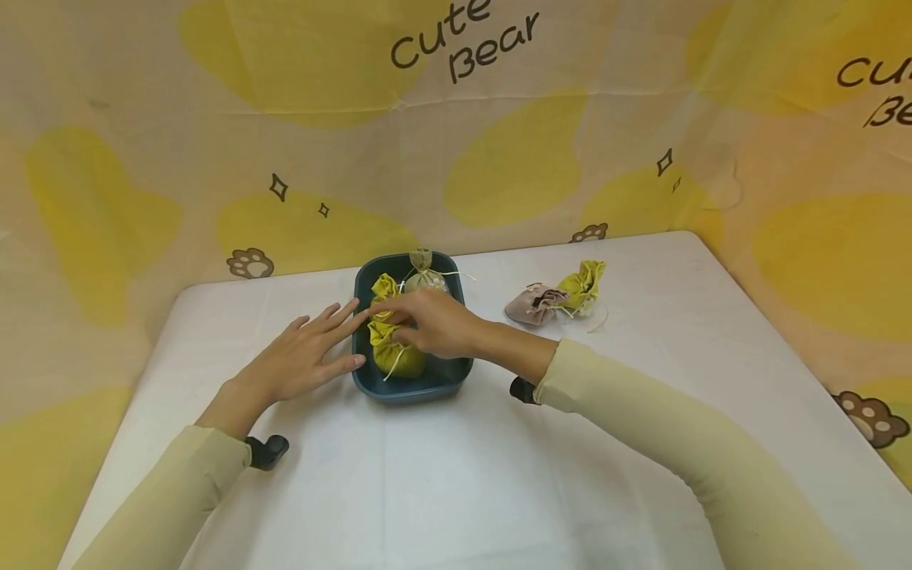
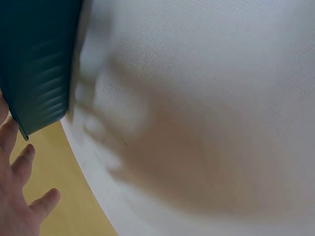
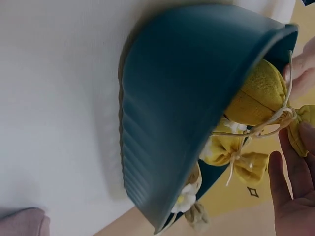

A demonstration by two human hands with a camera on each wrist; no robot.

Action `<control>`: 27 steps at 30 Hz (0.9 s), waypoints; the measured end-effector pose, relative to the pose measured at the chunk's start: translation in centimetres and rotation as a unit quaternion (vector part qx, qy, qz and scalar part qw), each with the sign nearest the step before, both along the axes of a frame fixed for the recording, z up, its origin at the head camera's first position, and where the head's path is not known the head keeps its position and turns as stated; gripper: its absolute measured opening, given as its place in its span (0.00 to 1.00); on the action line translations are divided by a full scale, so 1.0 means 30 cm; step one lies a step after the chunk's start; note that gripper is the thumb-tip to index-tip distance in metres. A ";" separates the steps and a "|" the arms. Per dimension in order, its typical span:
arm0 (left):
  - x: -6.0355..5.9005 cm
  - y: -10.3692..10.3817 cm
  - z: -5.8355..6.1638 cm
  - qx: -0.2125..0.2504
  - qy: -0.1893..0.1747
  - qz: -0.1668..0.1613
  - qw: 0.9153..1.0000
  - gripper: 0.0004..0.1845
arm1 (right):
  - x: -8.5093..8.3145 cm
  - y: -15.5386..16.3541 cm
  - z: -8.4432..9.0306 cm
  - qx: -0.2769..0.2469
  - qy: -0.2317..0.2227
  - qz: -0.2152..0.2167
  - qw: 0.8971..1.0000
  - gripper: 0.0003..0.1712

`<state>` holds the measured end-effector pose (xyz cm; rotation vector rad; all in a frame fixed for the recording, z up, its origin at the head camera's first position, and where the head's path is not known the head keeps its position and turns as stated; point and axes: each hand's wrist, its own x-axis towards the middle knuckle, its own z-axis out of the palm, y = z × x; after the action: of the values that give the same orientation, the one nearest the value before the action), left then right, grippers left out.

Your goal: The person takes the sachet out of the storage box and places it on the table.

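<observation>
A dark teal plastic basin (image 1: 445,384) holds two yellow drawstring pouches and a pale olive pouch (image 1: 422,269) with a white flower. The nearer yellow pouch (image 1: 404,362) lies in the front left part. Reaching in from the right, my right hand (image 1: 445,324) pinches its gathered neck, with the fingers (image 3: 293,169) beside the tied cord in the right wrist view. Behind it sits the other yellow pouch (image 1: 385,286), partly covered by that hand. My left hand (image 1: 306,356) spreads its fingers at the basin's left rim, holding nothing.
On the white-covered table (image 1: 442,491), right of the basin, a pinkish drawstring pouch (image 1: 533,305) lies against another yellow pouch (image 1: 584,283). A patterned yellow cloth (image 1: 499,158) hangs behind the table. Each wrist carries a black device (image 1: 267,451).
</observation>
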<state>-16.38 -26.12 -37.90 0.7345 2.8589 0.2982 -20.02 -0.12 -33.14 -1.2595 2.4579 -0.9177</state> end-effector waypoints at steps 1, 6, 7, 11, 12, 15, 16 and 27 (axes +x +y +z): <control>0.000 0.001 0.000 -0.001 -0.001 0.001 1.000 0.40 | -0.003 0.004 0.005 -0.002 0.002 -0.002 1.000 0.27; -0.001 0.000 -0.001 -0.002 -0.005 0.002 1.000 0.40 | -0.019 0.030 0.041 -0.016 0.004 -0.017 1.000 0.26; -0.001 0.000 -0.001 -0.002 -0.003 0.002 1.000 0.40 | -0.022 0.036 0.050 -0.022 0.002 -0.020 1.000 0.26; -0.003 -0.002 -0.005 -0.002 0.000 0.000 1.000 0.40 | -0.037 0.066 0.083 -0.034 0.006 -0.029 0.999 0.26; -0.003 -0.002 -0.006 -0.002 0.001 0.000 1.000 0.40 | -0.042 0.075 0.091 -0.035 0.007 -0.031 0.999 0.26; -0.003 -0.001 -0.008 -0.002 0.002 -0.001 1.000 0.41 | -0.055 0.104 0.115 -0.034 0.016 -0.036 0.999 0.25; -0.003 -0.001 -0.009 -0.001 0.003 -0.002 1.000 0.41 | -0.059 0.113 0.122 -0.036 0.016 -0.038 0.998 0.26; 0.000 0.003 -0.008 -0.003 0.006 -0.003 1.000 0.41 | -0.101 0.203 0.174 -0.036 0.023 -0.074 0.996 0.27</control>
<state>-16.37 -26.04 -38.15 0.7473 2.8661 0.2859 -23.06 5.97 -27.92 -1.1440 2.6045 -1.0349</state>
